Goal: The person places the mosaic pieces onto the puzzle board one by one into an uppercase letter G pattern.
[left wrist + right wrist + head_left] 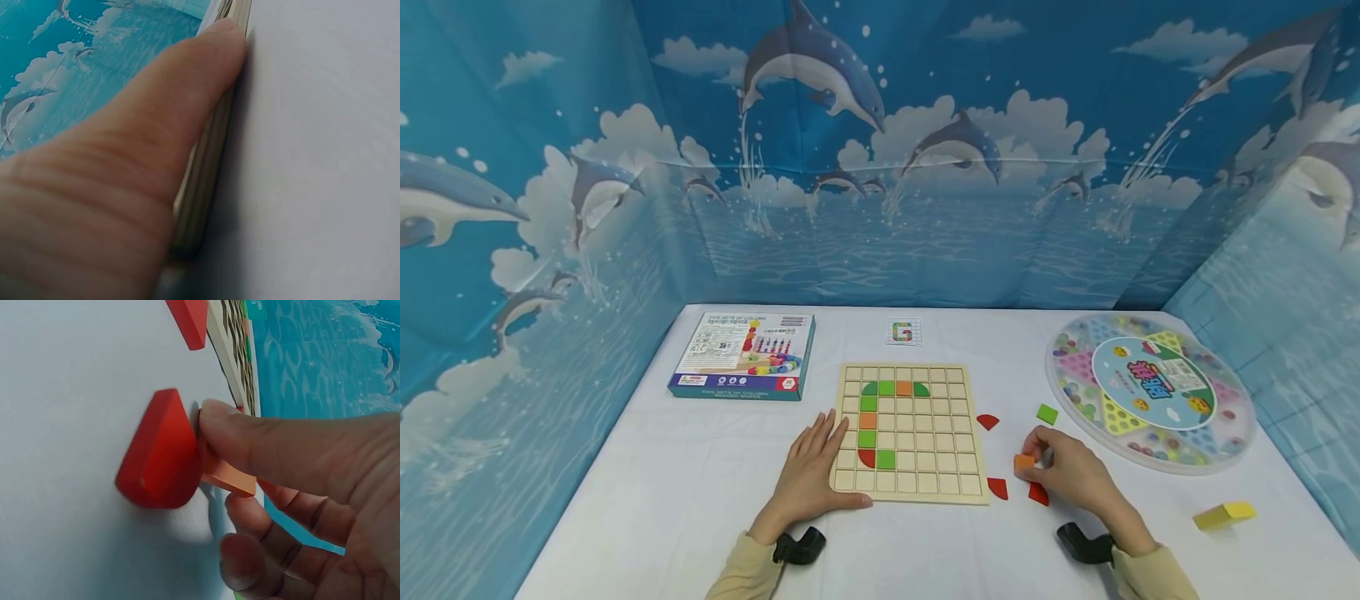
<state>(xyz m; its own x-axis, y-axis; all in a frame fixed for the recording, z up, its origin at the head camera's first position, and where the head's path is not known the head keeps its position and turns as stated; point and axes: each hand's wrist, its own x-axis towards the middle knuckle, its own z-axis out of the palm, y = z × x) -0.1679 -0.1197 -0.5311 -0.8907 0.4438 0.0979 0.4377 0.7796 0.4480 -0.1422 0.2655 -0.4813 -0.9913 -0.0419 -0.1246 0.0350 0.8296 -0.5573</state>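
Note:
A wooden grid board lies on the white table, with green, orange and red pieces set in its upper left cells. My left hand rests at the board's lower left corner, fingers straight along the left side. In the left wrist view the thumb lies against the board's edge. Right of the board, my right hand pinches an orange square block between thumb and fingers. Close beside it is a red quarter-round block, large in the right wrist view, where the orange block is partly behind the thumb.
Two more red quarter-rounds lie by the board's right edge, and a green square lies beyond my right hand. Further out are a yellow block, a round game case, a flat box and a small pattern card.

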